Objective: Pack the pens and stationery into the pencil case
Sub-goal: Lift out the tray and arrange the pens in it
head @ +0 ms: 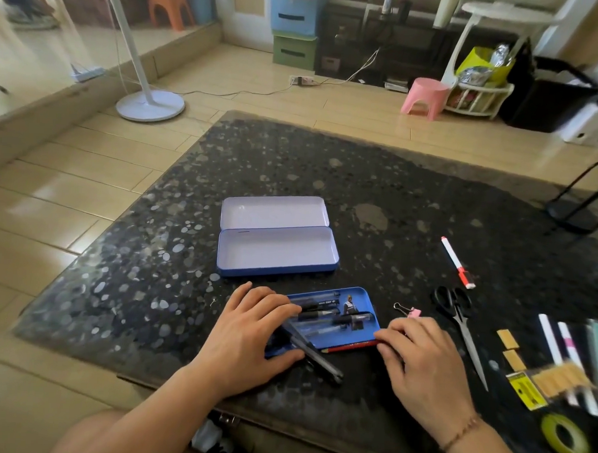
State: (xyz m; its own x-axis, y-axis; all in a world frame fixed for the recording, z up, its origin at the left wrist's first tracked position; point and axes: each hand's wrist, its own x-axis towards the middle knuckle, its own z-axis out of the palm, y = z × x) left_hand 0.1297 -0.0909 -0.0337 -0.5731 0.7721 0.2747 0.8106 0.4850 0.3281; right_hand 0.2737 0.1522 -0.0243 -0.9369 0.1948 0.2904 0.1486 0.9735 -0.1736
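- Two hands work at the near edge of a dark speckled table [293, 164]. The left hand [248, 330] lies over the left end of a shallow blue tray [363, 294], its fingers spread fairly flat across the pens [334, 318] lying in it and its thumb at the tray's near edge; whether it actually grips any pen cannot be told.
- The right hand [418, 355] rests just right of the tray with fingers lightly curled, its fingertips touching the end of a red pencil [350, 346] that lies along the tray's near rim.
- A couple of dark pens [319, 359] stick out from under the left hand, over the tray's near edge and onto the table.
- The pencil case [277, 256], a blue tin with a pale lining, sits open just beyond the tray; its lid [274, 211] is folded back flat.
- A pink binder clip [408, 311] lies just beyond the right hand.
- Black-handled scissors [458, 322] lie to the right of the clip, blades pointing toward the near edge.
- A red-and-white marker [457, 262] lies beyond the scissors.
- Near the right edge are small tan erasers [508, 339], white sticks [549, 336], a yellow label [527, 390] and a roll of green tape [566, 436]; this part is blurred.
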